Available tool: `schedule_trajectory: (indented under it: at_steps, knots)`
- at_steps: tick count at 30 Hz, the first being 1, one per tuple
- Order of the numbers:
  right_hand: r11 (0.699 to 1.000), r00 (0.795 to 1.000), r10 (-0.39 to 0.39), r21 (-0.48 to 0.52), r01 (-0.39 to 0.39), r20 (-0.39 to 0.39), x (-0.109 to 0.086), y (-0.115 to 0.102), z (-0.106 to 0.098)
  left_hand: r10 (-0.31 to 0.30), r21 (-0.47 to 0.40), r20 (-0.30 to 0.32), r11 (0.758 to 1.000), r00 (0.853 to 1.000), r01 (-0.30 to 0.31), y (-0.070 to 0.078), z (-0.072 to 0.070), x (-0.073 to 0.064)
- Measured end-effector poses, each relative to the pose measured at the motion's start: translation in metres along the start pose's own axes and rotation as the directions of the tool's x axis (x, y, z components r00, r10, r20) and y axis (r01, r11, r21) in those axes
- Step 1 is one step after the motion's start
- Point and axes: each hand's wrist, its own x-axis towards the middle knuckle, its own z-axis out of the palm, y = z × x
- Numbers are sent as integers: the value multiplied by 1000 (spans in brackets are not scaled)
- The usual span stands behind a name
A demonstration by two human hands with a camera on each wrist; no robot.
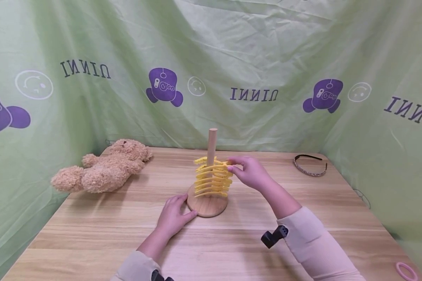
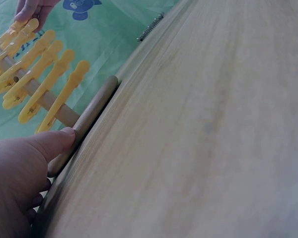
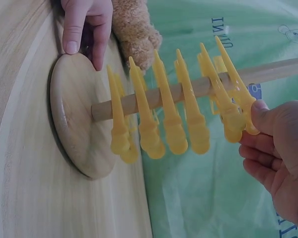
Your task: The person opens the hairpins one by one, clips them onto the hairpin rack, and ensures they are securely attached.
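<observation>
A wooden stand with a round base [image 1: 208, 208] and an upright rod [image 1: 212, 142] is on the table. Several yellow hair clips [image 3: 173, 111] are clamped across the rod, one above another. My right hand [image 1: 251, 173] pinches the handle end of the uppermost yellow hair clip [image 3: 232, 67] between thumb and fingers, with that clip around the rod. Low on the left, my left hand [image 1: 172, 216] grips the base's rim, its thumb [image 2: 59, 142] on the near edge. The left fingertips are partly hidden in the left wrist view.
A fluffy teddy bear [image 1: 107, 169] lies at the table's left. Toward the back right is a glittery headband [image 1: 307, 173], and a pink ring [image 1: 406, 271] lies by the front right edge. Green printed cloth [image 1: 211, 113] encloses the back and sides.
</observation>
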Motion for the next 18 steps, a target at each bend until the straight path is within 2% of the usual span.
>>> schedule_trajectory:
  at_steps: [10,14,18]
  knots:
    - [996,996,-84,-11,84,16,-3,2,0,-2,11,7,1000,1000,2,0,1,1]
    - [996,996,-87,-12,87,24,-6,3,-1,-3,10,6,1000,1000,3,0,1,1]
    - [999,998,-50,17,49,38,-10,5,-1,-6,-2,6,1000,1000,6,1,1,0]
